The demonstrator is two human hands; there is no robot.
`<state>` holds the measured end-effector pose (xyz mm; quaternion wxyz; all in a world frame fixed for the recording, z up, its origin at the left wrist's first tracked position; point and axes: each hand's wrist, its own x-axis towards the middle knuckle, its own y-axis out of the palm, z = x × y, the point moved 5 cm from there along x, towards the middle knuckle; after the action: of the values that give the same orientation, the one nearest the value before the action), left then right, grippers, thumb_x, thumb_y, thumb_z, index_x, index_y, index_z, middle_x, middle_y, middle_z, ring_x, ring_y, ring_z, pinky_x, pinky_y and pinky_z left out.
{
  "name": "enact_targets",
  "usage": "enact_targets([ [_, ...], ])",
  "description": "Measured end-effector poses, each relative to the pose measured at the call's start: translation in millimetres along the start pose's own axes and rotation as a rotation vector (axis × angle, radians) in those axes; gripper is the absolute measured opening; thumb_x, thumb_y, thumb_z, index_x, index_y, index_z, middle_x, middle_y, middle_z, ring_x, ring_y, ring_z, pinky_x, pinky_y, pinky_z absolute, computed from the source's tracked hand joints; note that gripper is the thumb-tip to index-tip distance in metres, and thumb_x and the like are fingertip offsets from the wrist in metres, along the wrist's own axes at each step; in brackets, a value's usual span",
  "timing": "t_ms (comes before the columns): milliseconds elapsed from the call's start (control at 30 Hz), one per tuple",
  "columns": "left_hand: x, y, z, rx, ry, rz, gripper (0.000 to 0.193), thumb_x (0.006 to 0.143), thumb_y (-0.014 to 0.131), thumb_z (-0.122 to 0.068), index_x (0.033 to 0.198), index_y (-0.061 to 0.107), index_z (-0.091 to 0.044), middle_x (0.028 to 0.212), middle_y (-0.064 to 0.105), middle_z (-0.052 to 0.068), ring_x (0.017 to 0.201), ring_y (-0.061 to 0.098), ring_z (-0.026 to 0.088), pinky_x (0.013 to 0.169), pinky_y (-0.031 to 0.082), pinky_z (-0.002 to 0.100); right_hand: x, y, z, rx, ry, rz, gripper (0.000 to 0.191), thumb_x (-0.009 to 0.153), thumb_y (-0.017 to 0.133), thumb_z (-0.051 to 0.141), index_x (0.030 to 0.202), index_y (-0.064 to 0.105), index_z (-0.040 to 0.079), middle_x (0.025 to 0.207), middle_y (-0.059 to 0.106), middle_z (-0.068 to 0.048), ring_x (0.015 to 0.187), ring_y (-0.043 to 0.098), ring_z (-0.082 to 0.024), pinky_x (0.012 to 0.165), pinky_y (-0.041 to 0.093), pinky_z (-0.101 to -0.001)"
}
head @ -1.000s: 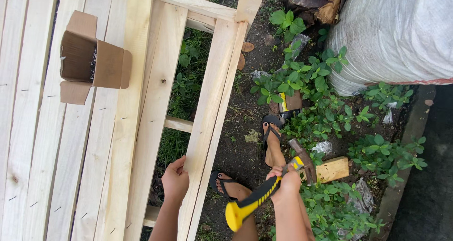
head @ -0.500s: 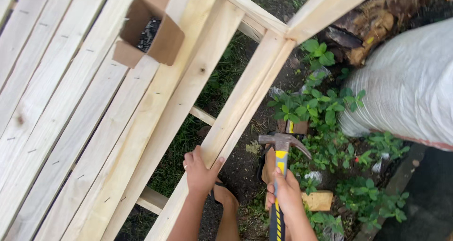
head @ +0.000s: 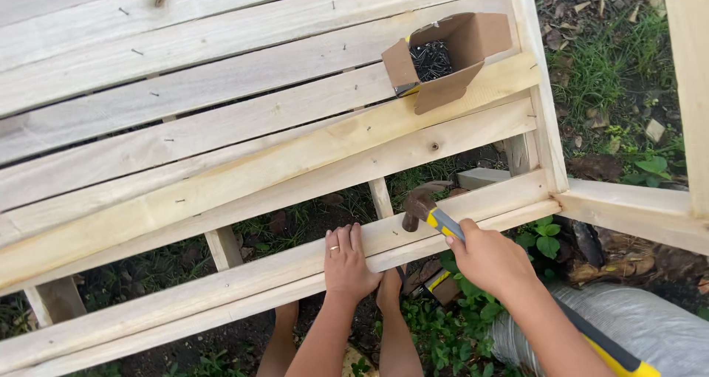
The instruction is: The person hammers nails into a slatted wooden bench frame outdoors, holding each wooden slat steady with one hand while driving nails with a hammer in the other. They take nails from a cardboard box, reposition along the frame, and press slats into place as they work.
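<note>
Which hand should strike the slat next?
Probably the right hand: it grips the hammer, whose head hovers just above the slat. The left hand lies flat on that slat beside the head, steadying it.

Raw pale wood, brown cardboard, a bit of metal and rubbery plastic.

The wooden frame (head: 244, 177) is all unfinished pale planks, matt and kinda rough-sawn, with visible grain, a few dark knots and small dark nail heads dotted along them. The slat (head: 244, 277) under the bare left hand (head: 347, 262) looks the same dry, unpainted timber. The hammer (head: 436, 218) in the right hand (head: 491, 259) has a dull brownish metal head, not shiny, and a yellow-and-black grip that looks like smooth plastic or rubber. The cardboard box (head: 450, 56) is plain matt brown, creased at the flaps, holding dark grey metal nails (head: 430, 58) with a slight sheen.
</note>
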<state>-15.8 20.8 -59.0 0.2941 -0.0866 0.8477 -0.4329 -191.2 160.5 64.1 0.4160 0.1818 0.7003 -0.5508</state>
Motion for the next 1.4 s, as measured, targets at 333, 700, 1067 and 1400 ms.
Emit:
enact_targets([
  [333, 18, -1, 17, 0.037, 0.036, -0.059, 0.098, 0.057, 0.076, -0.051, 0.135, 0.05, 0.004, 0.117, 0.049, 0.019, 0.109, 0.046, 0.038, 0.108, 0.034, 0.048, 73, -42, 42, -0.213, -0.145, 0.157, 0.04, 0.102, 0.047, 0.043, 0.12, 0.059, 0.009, 0.109, 0.072, -0.018, 0.104, 0.069, -0.039, 0.091, 0.052, -0.0543],
  [700, 22, 4, 24, 0.016, 0.047, -0.028, 0.101, 0.056, 0.077, -0.053, 0.135, 0.049, 0.003, 0.117, 0.048, 0.018, 0.113, 0.046, 0.036, 0.111, 0.031, 0.05, 101, -60, 51, -0.274, -0.182, 0.209, 0.039, 0.102, 0.048, 0.041, 0.119, 0.058, 0.007, 0.105, 0.074, -0.022, 0.1, 0.071, -0.041, 0.09, 0.053, -0.053],
  [1067, 26, -1, 24, 0.016, 0.016, 0.068, 0.105, 0.05, 0.083, -0.05, 0.135, 0.047, 0.0, 0.12, 0.048, 0.017, 0.118, 0.045, 0.036, 0.114, 0.03, 0.05, 99, -69, 66, -0.287, -0.193, 0.23, 0.039, 0.103, 0.047, 0.041, 0.118, 0.058, 0.008, 0.104, 0.074, -0.021, 0.101, 0.071, -0.04, 0.091, 0.053, -0.0537],
  [1400, 26, -3, 23, 0.005, 0.005, 0.041, 0.106, 0.049, 0.085, -0.048, 0.135, 0.045, 0.0, 0.121, 0.047, 0.018, 0.118, 0.045, 0.038, 0.113, 0.03, 0.053, 96, -43, 64, -0.319, -0.195, 0.275, 0.041, 0.101, 0.05, 0.042, 0.12, 0.058, 0.006, 0.108, 0.073, -0.021, 0.104, 0.069, -0.04, 0.093, 0.052, -0.0526],
])
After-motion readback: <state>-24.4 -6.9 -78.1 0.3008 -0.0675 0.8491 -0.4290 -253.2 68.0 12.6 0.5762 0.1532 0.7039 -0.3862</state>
